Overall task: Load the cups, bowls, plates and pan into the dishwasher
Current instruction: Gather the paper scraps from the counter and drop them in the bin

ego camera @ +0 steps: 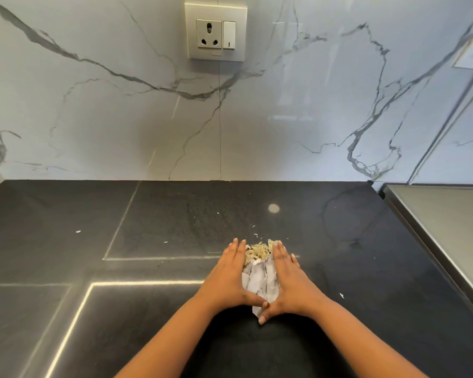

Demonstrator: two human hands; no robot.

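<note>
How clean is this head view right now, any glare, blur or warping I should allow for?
Head view: bright strip-light reflections streak the black countertop at left and a round glare spot sits near centre; the marble backsplash shows soft sheen; wide-angle bending curves the steel edge at right, with smearing at the upper right corner. Both hands, left hand and right hand, and the crumpled paper are sharp.

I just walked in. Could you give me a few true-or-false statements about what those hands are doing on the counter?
1. Both hands cup a pile of food scraps. True; left hand, right hand.
2. Crumpled white paper lies between the hands. True.
3. The counter is white marble. False; it is dark, the wall is marble.
4. A plug sits in the socket. False; it is empty.
5. Stray bits lie apart on the counter. True.
</note>
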